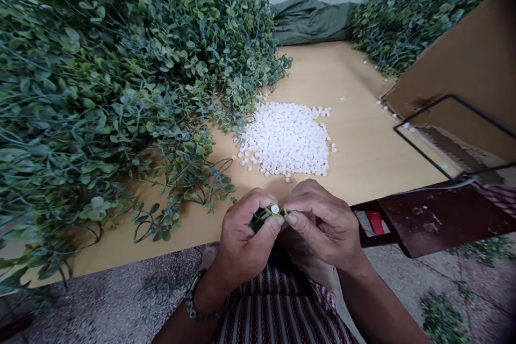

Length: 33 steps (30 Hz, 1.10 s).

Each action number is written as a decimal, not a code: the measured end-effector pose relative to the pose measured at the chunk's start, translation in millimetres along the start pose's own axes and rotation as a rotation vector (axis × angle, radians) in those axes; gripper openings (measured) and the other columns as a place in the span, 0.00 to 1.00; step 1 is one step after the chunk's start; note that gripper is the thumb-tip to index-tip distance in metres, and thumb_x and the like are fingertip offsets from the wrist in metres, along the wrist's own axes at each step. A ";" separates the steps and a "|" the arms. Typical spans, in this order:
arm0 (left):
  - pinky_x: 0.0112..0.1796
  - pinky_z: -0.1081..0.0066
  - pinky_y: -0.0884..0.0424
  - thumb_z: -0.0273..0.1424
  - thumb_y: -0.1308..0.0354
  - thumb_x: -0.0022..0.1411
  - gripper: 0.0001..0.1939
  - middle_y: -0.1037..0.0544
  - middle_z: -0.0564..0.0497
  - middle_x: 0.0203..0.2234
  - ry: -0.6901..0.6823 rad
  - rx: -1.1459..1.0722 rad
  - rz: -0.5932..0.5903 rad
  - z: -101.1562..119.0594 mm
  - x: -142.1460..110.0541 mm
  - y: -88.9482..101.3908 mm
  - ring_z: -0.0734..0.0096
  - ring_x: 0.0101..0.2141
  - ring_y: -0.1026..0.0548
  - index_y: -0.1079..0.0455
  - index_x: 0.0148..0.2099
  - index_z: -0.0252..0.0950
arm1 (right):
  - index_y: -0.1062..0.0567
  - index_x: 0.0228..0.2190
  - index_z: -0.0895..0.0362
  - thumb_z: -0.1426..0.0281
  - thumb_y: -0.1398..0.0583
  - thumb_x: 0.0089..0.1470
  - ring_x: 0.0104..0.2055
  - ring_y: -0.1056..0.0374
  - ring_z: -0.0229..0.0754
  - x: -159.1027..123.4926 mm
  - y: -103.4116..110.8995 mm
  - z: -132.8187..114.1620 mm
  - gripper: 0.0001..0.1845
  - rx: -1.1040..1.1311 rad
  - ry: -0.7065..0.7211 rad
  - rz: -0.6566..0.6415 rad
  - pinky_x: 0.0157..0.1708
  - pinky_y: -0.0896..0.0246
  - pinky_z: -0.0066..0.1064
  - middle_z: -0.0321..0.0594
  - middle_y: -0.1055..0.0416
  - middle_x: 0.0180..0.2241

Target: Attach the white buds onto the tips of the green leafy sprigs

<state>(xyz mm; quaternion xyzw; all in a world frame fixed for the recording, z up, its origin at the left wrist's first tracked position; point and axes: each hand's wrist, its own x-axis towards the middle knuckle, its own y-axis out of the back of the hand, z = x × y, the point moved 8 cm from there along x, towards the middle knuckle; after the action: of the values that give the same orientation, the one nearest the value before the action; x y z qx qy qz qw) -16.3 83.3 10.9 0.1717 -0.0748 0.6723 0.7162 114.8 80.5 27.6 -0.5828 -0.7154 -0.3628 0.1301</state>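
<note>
Both my hands meet in front of my lap at the table's near edge. My left hand [250, 234] pinches a small green piece of artificial foliage [269, 215] between thumb and forefinger. A white bead-like cap [274, 208] sits on that piece, between my fingertips. My right hand [324, 223] is closed too, its thumb and forefinger pinching the same green piece from the right side. Just beyond my hands lies a heap of small white caps [288, 140]. Much of the held piece is hidden by my fingers.
A big mass of artificial greenery [133, 75] covers the left of the table [355, 140]. More greenery [407, 16] stands at the back right beside a cardboard sheet [463, 59]. A black wire frame [423, 153] juts over the right edge, above a dark red stool [435, 215].
</note>
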 end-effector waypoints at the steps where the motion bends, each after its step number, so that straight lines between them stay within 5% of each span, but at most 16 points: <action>1: 0.30 0.73 0.32 0.22 0.44 0.57 0.06 0.28 0.51 0.23 0.023 -0.011 0.010 -2.5 -0.2 0.8 0.71 0.27 0.29 0.32 0.28 0.36 | 0.24 0.36 0.55 0.75 0.41 0.55 0.32 0.31 0.41 0.3 1.9 2.1 0.07 -0.006 0.009 -0.018 0.32 0.34 0.36 0.38 0.26 0.28; 6: 0.28 0.74 0.33 0.23 0.43 0.57 0.04 0.28 0.53 0.24 0.182 -0.088 0.166 -25.6 -4.1 11.5 0.73 0.26 0.31 0.32 0.31 0.37 | 0.25 0.38 0.54 0.76 0.41 0.56 0.34 0.31 0.42 6.4 23.2 22.1 0.09 -0.351 0.022 0.030 0.34 0.36 0.36 0.39 0.25 0.31; 10: 0.30 0.75 0.33 0.22 0.43 0.55 0.05 0.28 0.54 0.26 0.226 -0.094 0.212 -37.1 -7.0 13.1 0.74 0.27 0.32 0.32 0.31 0.37 | 0.26 0.33 0.56 0.74 0.41 0.58 0.32 0.34 0.43 8.3 3.3 34.2 0.03 -0.668 0.080 -0.161 0.34 0.41 0.36 0.40 0.26 0.29; 16: 0.27 0.75 0.34 0.22 0.43 0.54 0.05 0.28 0.55 0.23 0.241 -0.034 0.196 -32.3 -4.9 13.4 0.75 0.24 0.32 0.29 0.31 0.37 | 0.30 0.29 0.55 0.76 0.44 0.58 0.31 0.39 0.43 6.1 -8.7 38.7 0.07 -0.816 0.083 -0.176 0.33 0.46 0.36 0.39 0.31 0.26; 23: 0.28 0.74 0.33 0.21 0.45 0.54 0.07 0.27 0.53 0.23 0.191 -0.047 0.155 -23.3 -0.6 9.0 0.73 0.25 0.30 0.30 0.28 0.36 | 0.30 0.30 0.55 0.73 0.42 0.58 0.30 0.35 0.38 6.2 15.8 31.6 0.04 -0.281 -0.168 0.053 0.31 0.39 0.31 0.35 0.32 0.27; 27: 0.27 0.75 0.32 0.23 0.45 0.55 0.05 0.28 0.53 0.22 0.162 -0.068 0.133 -17.3 -1.6 5.3 0.73 0.25 0.30 0.31 0.29 0.37 | 0.30 0.30 0.55 0.73 0.40 0.57 0.29 0.36 0.36 3.1 9.4 21.1 0.03 0.059 -0.263 0.086 0.29 0.39 0.29 0.34 0.33 0.26; 33: 0.28 0.76 0.33 0.24 0.43 0.55 0.03 0.29 0.54 0.23 0.114 -0.090 0.153 -8.9 -6.4 2.8 0.75 0.25 0.32 0.32 0.31 0.37 | 0.29 0.30 0.56 0.73 0.41 0.57 0.29 0.36 0.35 -4.8 0.7 17.1 0.04 0.109 -0.302 0.153 0.28 0.39 0.28 0.34 0.33 0.26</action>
<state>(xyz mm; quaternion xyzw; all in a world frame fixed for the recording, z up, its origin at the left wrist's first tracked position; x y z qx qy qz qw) -20.7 80.6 0.9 0.0945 -0.0770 0.7297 0.6728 120.8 88.4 12.9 -0.6756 -0.6989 -0.2208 0.0798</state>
